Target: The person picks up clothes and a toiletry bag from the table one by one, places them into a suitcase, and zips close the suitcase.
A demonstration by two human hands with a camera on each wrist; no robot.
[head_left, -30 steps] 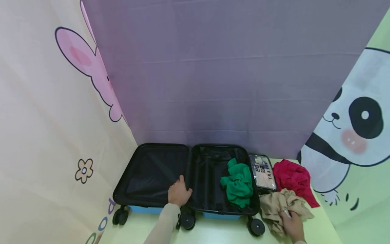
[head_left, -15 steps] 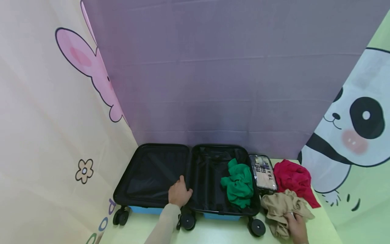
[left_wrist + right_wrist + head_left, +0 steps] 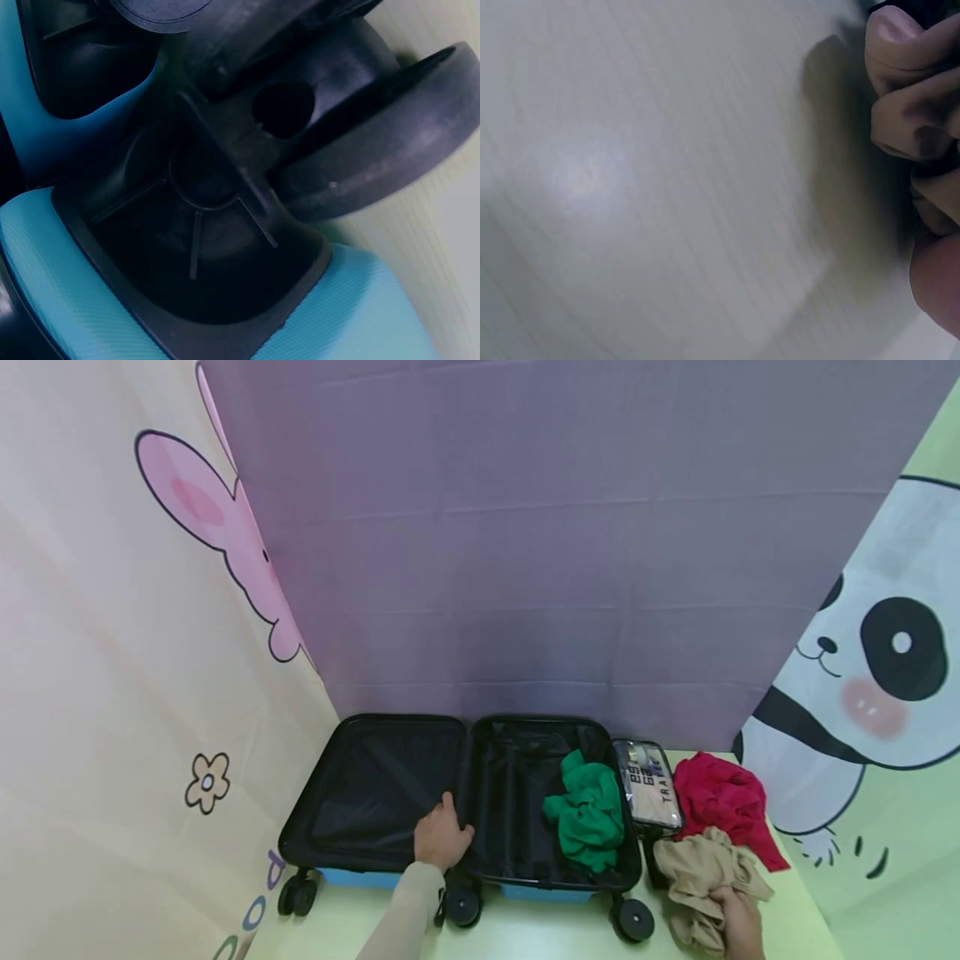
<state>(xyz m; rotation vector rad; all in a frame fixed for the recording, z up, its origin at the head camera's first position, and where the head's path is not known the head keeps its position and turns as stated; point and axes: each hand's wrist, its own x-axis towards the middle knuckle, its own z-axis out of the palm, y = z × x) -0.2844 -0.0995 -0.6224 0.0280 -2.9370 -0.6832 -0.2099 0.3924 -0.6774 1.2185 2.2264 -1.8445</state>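
A suitcase (image 3: pixel 375 802) lies open with its two black-lined halves side by side; its blue shell and caster wheels (image 3: pixel 360 165) show in the left wrist view. My left hand (image 3: pixel 441 835) rests over the middle edge where the halves meet, index finger extended. A crumpled green cloth (image 3: pixel 588 810) lies in the right half. To the right of the suitcase, my right hand (image 3: pixel 738 920) grips a bunched beige cloth (image 3: pixel 701 868), its fingers partly hidden by the fabric. Folds of that cloth (image 3: pixel 911 112) edge into the right wrist view.
A clear-fronted travel pouch (image 3: pixel 651 785) stands against the suitcase's right side. Beside it lies a crumpled red cloth (image 3: pixel 720 797). A dark object (image 3: pixel 656 864) shows at the beige cloth's left edge. A purple-grey curtain (image 3: pixel 525 568) hangs behind the pale table (image 3: pixel 502 935).
My right hand has shifted slightly right with the beige cloth, which has bunched up and uncovered a dark object at its left. My left hand has stayed in place.
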